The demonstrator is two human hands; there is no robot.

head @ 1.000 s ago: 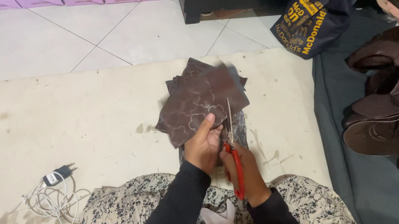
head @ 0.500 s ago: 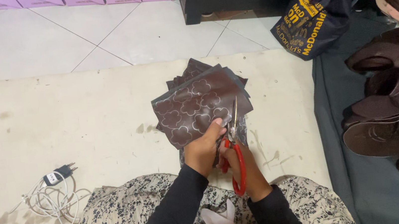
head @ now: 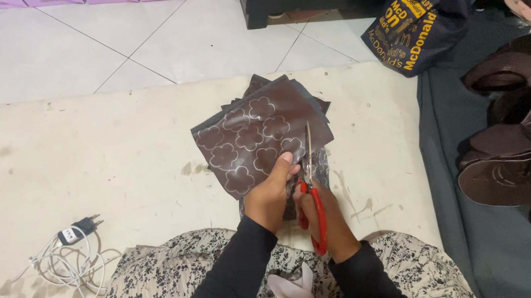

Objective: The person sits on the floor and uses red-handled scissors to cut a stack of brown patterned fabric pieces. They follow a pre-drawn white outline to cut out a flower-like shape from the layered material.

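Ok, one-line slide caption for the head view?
Seated on a floor mat, left hand holds a brown sheet marked with flower outlines while right hand cuts it with red-handled scissors.

Both arms are covered in long, close-fitting black sleeves that run to the wrists; no cuffs, buttons or markings are visible. The left hand (head: 269, 194) and right hand (head: 327, 218) are bare, with no gloves, rings or watch in view. Below the arms, the lap is covered by a cream garment printed with small dark floral sprigs, loosely draped and creased.
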